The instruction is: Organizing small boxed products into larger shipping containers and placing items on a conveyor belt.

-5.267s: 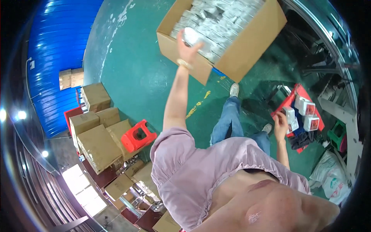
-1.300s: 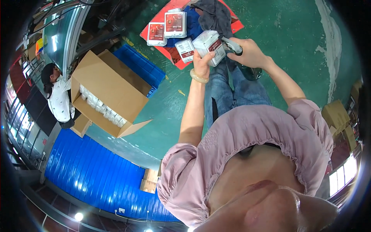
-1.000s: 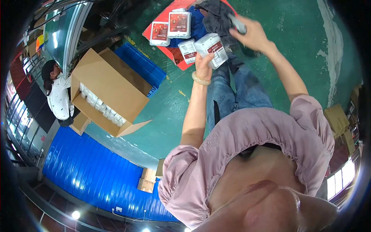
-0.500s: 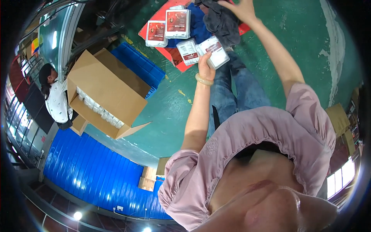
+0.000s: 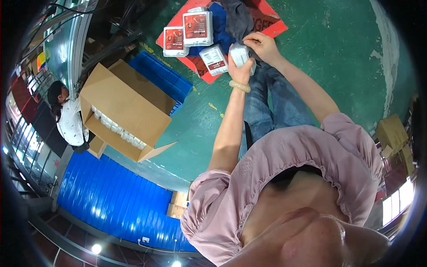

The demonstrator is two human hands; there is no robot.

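Observation:
My left hand (image 5: 240, 71), with a pale bangle at the wrist, is wrapped round a white, plastic-looking pack (image 5: 240, 54) held above my lap. Just right of that pack my right hand (image 5: 265, 48) has its fingers pinched together near the top corner. Whatever they grip is too small to tell. Directly left of the held pack lies a similar pack with a white and dark red label (image 5: 214, 60). Farther left, red-labelled packs (image 5: 197, 28) are stacked on blue cloth (image 5: 218, 24). A dark grey cloth (image 5: 239, 20) lies beyond my hands.
Packs and cloths rest on a red surface (image 5: 272, 23). An open cardboard box (image 5: 126, 102) holding rows of white packs stands to the left, beside a blue plastic crate (image 5: 162, 73). Another person (image 5: 71, 118) is at the far left, near a metal frame.
My right hand has come down from the far right to the held pack, its fingers now pinched. The held pack has been turned, showing a different face.

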